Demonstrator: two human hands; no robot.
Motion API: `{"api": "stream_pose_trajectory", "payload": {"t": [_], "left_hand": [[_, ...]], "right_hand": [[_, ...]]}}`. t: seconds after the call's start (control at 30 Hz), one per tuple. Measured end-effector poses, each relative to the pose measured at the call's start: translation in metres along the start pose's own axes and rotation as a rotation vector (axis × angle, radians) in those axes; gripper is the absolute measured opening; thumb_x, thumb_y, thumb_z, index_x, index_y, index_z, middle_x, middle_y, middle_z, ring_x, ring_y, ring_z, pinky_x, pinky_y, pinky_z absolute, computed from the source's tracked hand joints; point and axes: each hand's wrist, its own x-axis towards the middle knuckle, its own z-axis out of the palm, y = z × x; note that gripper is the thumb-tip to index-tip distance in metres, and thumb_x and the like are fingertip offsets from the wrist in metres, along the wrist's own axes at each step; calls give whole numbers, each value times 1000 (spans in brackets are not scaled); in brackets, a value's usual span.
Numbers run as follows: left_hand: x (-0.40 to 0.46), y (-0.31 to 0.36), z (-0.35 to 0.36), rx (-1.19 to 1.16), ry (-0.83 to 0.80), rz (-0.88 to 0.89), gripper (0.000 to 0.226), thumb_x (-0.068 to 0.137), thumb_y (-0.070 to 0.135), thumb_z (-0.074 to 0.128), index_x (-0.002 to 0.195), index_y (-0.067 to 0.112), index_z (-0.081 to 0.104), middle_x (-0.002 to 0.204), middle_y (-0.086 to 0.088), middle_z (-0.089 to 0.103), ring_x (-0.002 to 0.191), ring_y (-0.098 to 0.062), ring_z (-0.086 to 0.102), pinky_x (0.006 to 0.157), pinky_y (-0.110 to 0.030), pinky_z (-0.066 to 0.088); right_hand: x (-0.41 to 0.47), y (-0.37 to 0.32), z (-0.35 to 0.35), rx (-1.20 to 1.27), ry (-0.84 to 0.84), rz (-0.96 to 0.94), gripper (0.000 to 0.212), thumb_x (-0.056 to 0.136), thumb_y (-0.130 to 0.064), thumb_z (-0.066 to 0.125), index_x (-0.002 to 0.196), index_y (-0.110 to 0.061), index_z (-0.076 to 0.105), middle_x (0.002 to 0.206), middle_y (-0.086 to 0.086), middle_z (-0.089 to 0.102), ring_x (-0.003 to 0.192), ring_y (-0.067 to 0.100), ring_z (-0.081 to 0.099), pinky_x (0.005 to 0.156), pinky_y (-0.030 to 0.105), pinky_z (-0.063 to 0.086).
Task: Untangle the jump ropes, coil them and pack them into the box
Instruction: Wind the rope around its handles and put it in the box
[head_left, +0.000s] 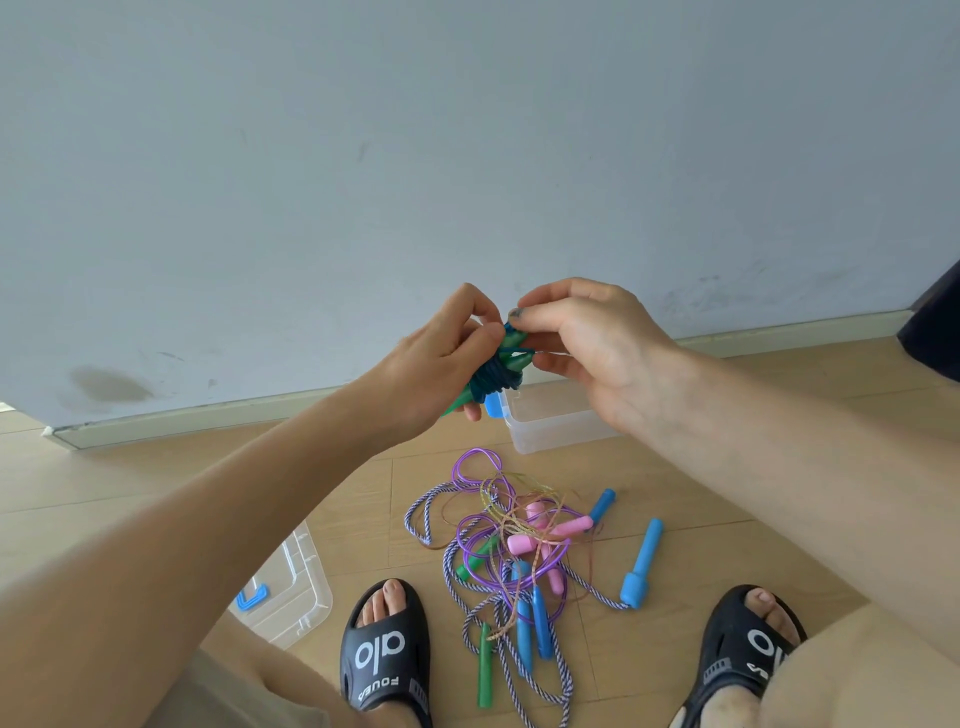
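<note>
**Two hands on one green bundle**

Two black sandals (387, 660) sit at the bottom edge. Between them lies a tangle of ropes (511, 551) with pink, blue and green handles; how many ropes cannot be told. At centre frame the left hand (436, 364) grips a coiled green-handled rope (498, 371), and the right hand (587, 343) pinches its top end. One clear box (550, 423) stands behind it, one lid (291, 587) at lower left.

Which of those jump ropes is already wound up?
The dark blue rope with green handles, held between the left hand and right hand; the other ropes lie tangled on the floor.
</note>
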Motion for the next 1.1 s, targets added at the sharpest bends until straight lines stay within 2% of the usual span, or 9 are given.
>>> {"api": "stream_pose_trajectory", "payload": {"t": [0.2, 0.3, 0.4, 0.5, 0.6, 0.73, 0.87, 1.0, 1.1], "left_hand": [[2, -1, 4, 78, 17, 31, 10, 105, 29, 35, 99, 24, 41, 82, 8, 67, 64, -33, 65, 67, -34, 49], [2, -1, 3, 68, 29, 57, 10, 104, 27, 35, 98, 23, 41, 77, 10, 63, 64, -34, 63, 73, -41, 51], [1, 0, 2, 40, 36, 71, 11, 105, 24, 35, 96, 23, 42, 73, 11, 61, 59, -28, 59, 68, -37, 52], [-1, 1, -2, -6, 37, 84, 13, 105, 22, 35, 96, 21, 44, 78, 0, 61, 57, -22, 57, 57, -25, 49], [0, -1, -6, -32, 29, 101, 14, 105, 19, 35, 94, 21, 44, 87, -10, 61, 58, -26, 59, 60, -30, 49], [1, -4, -4, -57, 25, 92, 10, 105, 21, 36, 98, 20, 43, 86, -7, 63, 63, -38, 60, 65, -39, 49], [2, -2, -2, -50, 26, 80, 7, 105, 23, 34, 100, 22, 40, 87, -3, 65, 66, -40, 62, 62, -33, 50], [3, -1, -3, -38, 46, 74, 8, 105, 24, 34, 101, 23, 40, 87, -1, 67, 62, -35, 62, 63, -34, 52], [3, -3, -4, -17, 30, 71, 7, 105, 25, 34, 100, 24, 39, 90, -4, 67, 56, -26, 59, 60, -31, 51]], "right_hand": [[2, -1, 4, 62, 3, 135, 14, 83, -2, 65, 78, -15, 65, 75, 5, 66, 69, 17, 64, 56, 23, 45], [4, -4, 1, 69, -66, 199, 13, 82, -2, 64, 76, -13, 64, 69, 3, 65, 67, 17, 63, 54, 23, 44], [7, -10, -4, 80, -167, 244, 13, 83, -1, 63, 76, -12, 63, 64, 3, 64, 63, 15, 60, 55, 22, 43], [10, -13, -10, 146, -254, 297, 9, 85, -1, 63, 81, -10, 63, 77, 8, 66, 65, 17, 59, 62, 23, 45], [12, -12, -14, 227, -318, 327, 6, 88, -2, 63, 89, -7, 62, 82, 11, 68, 63, 17, 62, 66, 24, 48], [15, -8, -14, 214, -341, 263, 8, 91, -2, 61, 88, -10, 62, 79, 7, 69, 63, 13, 63, 65, 20, 49], [16, -6, -11, 192, -315, 219, 9, 90, -4, 62, 85, -10, 63, 77, 6, 67, 65, 14, 60, 66, 21, 49], [15, -7, -9, 97, -332, 57, 18, 86, -2, 63, 74, -14, 66, 81, 6, 65, 76, 18, 63, 78, 30, 54], [13, -7, -9, 50, -329, -9, 11, 89, -1, 62, 95, -10, 63, 85, 8, 64, 77, 18, 65, 77, 31, 58]]}}
